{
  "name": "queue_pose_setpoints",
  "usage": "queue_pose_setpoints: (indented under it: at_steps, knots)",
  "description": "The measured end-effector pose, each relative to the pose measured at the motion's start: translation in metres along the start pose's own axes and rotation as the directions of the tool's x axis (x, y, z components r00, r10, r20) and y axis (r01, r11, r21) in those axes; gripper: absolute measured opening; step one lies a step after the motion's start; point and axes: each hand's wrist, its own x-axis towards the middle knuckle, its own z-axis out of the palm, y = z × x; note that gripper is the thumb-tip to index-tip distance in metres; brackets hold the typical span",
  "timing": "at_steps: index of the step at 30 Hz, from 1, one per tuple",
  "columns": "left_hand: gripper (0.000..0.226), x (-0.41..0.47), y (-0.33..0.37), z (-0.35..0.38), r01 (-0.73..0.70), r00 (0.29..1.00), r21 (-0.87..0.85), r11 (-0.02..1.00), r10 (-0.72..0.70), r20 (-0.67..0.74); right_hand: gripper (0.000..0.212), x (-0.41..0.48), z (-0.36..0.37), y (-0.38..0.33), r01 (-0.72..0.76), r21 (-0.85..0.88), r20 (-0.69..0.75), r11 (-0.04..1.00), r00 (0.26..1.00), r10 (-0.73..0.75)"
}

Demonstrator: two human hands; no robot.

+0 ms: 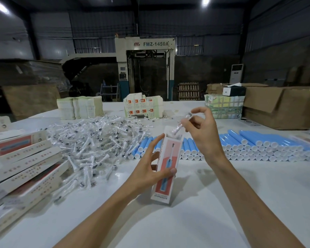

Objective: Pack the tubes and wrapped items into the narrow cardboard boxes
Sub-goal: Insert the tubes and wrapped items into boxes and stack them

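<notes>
White worktop point(222, 203). Loose pile of wrapped items point(97, 140) centre-left, rows of blue tubes point(258, 145) lying stacked to the right, and a stack of closed boxes point(25, 163) at the left edge. Narrow box point(168, 167) stands tilted at centre, base on the worktop, top flap open. Left hand point(150, 169) grips it, thumb across the front. Right hand point(204, 135) pinches one wrapped item point(182, 124), its lower end in the box's open top.

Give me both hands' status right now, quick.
Left hand: holding the narrow cardboard box, fingers and thumb round it.
Right hand: pinching a wrapped item at the box's open top.
</notes>
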Motion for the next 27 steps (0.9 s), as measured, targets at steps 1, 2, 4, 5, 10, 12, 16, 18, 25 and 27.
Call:
queue_pose_setpoints:
  at_steps: [1,2,4,5,10,12,16,18,25,27]
  knots:
    - [0.1,0.0,0.0,-0.001,0.0,1.0,0.008,1.0,0.0,-0.002,0.028,0.001,-0.001,-0.001,0.032,-0.014,-0.007,0.999,0.999,-0.032]
    - [0.1,0.0,0.0,-0.001,0.003,1.0,0.012,1.0,-0.003,-0.004,0.025,0.001,-0.003,-0.001,0.06,-0.032,-0.005,0.998,0.998,-0.061]
    - [0.1,0.0,-0.001,-0.001,0.0,1.0,0.006,1.0,0.0,-0.006,0.022,0.002,-0.006,-0.001,0.105,-0.065,0.028,0.992,0.994,-0.103]
    - [0.099,0.0,-0.001,-0.001,-0.005,1.0,0.0,1.0,0.005,-0.007,0.022,0.002,-0.006,-0.001,0.122,-0.089,0.066,0.989,0.991,-0.117]
    - [0.099,0.001,-0.002,0.0,-0.022,1.0,-0.019,1.0,0.021,-0.016,0.012,-0.004,0.001,0.003,0.167,-0.256,0.345,0.952,0.936,-0.071]
    - [0.1,0.002,-0.003,0.0,-0.017,1.0,-0.029,0.999,0.016,-0.023,0.008,-0.006,0.0,0.003,0.189,-0.298,0.357,0.936,0.931,-0.074]
    - [0.098,0.003,-0.008,0.0,0.016,0.999,-0.081,0.997,-0.02,-0.046,0.007,-0.01,-0.002,0.007,0.229,-0.396,0.397,0.889,0.916,-0.059]
    - [0.097,0.004,-0.011,-0.002,0.021,0.998,-0.121,0.992,-0.028,-0.059,0.017,-0.016,0.003,0.015,0.232,-0.445,0.41,0.865,0.911,-0.034]
    - [0.099,0.004,-0.014,-0.006,0.042,0.995,-0.228,0.973,-0.061,-0.081,0.045,-0.027,0.009,0.02,-0.062,-0.055,0.287,0.997,0.955,0.075]
    - [0.101,0.004,-0.015,-0.007,0.045,0.994,-0.258,0.965,-0.068,-0.082,0.044,-0.031,0.009,0.025,-0.094,-0.002,0.319,0.996,0.943,0.09]
